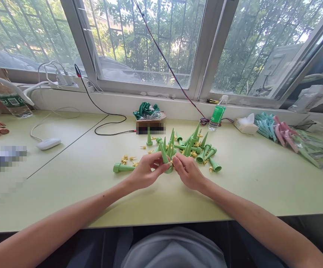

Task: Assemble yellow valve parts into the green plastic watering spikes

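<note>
My left hand (147,169) is closed on a green plastic spike (164,153), which stands point up and tilts slightly left. My right hand (187,171) comes in from the right, its thumb and fingers pinched together against the spike's side. A small yellow piece (171,162) shows at its fingertips; most of it is hidden. Just beyond the hands is a loose pile of green spikes (192,147), some upright and some lying down. Small yellow nozzle-like pieces (124,159) are scattered left of the pile and among it. One green spike (119,168) lies beside my left hand.
Behind the pile sits a small cardboard box (151,123) with green wrapping, and a water bottle (217,113). A tissue box (245,124) and bagged coloured items (284,134) are at the right. Leftward lie a white mouse (48,143), cables and another bottle (14,100).
</note>
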The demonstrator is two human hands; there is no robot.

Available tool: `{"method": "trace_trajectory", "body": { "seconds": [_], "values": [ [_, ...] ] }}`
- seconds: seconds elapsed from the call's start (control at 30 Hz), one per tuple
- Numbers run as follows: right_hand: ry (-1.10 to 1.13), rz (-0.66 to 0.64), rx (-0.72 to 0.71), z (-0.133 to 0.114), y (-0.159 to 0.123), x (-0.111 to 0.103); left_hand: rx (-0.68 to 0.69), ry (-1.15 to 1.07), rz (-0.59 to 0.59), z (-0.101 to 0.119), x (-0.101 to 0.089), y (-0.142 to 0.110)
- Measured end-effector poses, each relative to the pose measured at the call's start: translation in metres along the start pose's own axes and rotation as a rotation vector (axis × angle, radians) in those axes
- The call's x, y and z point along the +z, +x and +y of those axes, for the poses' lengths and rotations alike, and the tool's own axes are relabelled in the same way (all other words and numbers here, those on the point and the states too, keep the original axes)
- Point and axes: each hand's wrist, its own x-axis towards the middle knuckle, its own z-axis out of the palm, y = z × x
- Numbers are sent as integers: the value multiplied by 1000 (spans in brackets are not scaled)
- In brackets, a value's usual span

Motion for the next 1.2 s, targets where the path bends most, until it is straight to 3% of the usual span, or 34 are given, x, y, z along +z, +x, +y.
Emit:
{"method": "trace_trajectory", "body": {
  "seconds": [0.13, 0.33, 0.47, 0.7, 1.0, 1.2],
  "values": [
    [-11, -32, -68, 0, -1, -2, -144, -228, -52, 3, -2, 2],
    [-71, -33, -104, 7, -1, 1, -153, -209, -86, 1, -5, 2],
    [-69, -23, -89, 9, -2, 2, -43, -30, -53, 0, -4, 0],
    [-67, -14, -9, 11, -3, 6, 274, 383, -30, -7, -2, -4],
    [-57, -2, 7, 7, 0, 5, 350, 457, -34, -11, -3, -5],
    [19, 13, 131, 4, 1, 6, 527, 628, -48, -16, -7, -6]
  ]
}}
